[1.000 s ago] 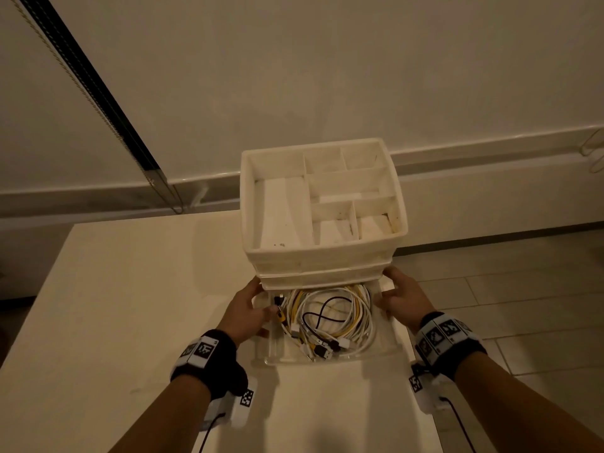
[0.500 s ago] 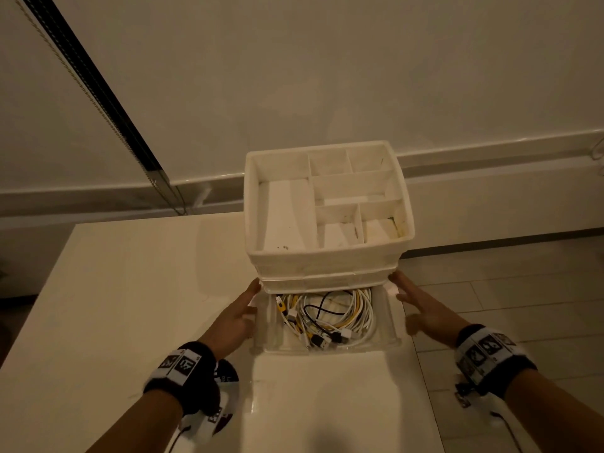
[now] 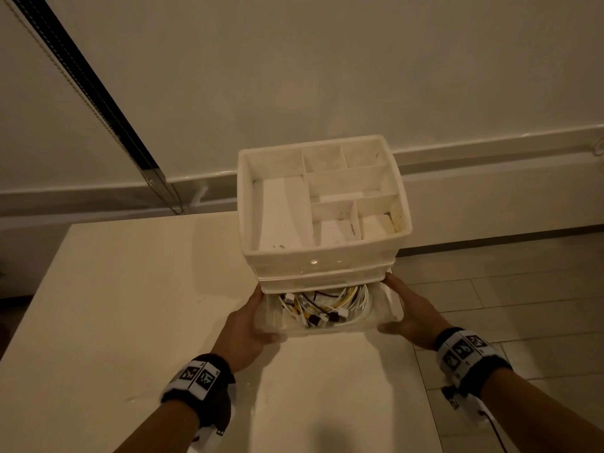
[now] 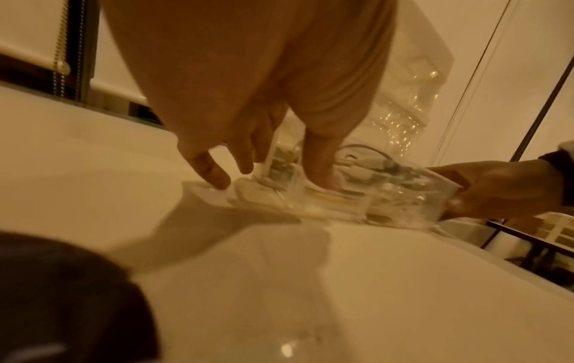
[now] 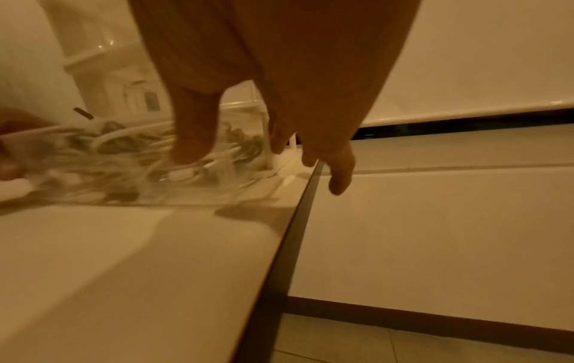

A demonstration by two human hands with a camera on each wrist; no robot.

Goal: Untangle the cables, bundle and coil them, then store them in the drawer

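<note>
A clear plastic drawer (image 3: pixel 327 325) sticks partly out of the bottom of a white organizer (image 3: pixel 322 259) on the table. Inside it lies a bundle of coiled white, yellow and black cables (image 3: pixel 327 304) with their plugs toward the front. My left hand (image 3: pixel 250 320) is at the drawer's front left corner, its thumb (image 4: pixel 323 172) against the clear front wall and its fingers straight along the left side. At the front right corner my right hand (image 3: pixel 407 310) mirrors it, thumb (image 5: pixel 192 137) pressing the front and fingers stretched along the side. The back of the drawer is hidden under the organizer.
The organizer's top tray (image 3: pixel 248 204) has several empty compartments. It stands near the right edge (image 5: pixel 295 221) of the white table (image 3: pixel 130 305), beyond which is tiled floor (image 3: pixel 523 305). A wall and a blind cord (image 3: pixel 98 103) lie behind.
The drawer has slid further into the organizer, so less of the cables shows. Both hands moved from its sides to its front corners and followed it forward.
</note>
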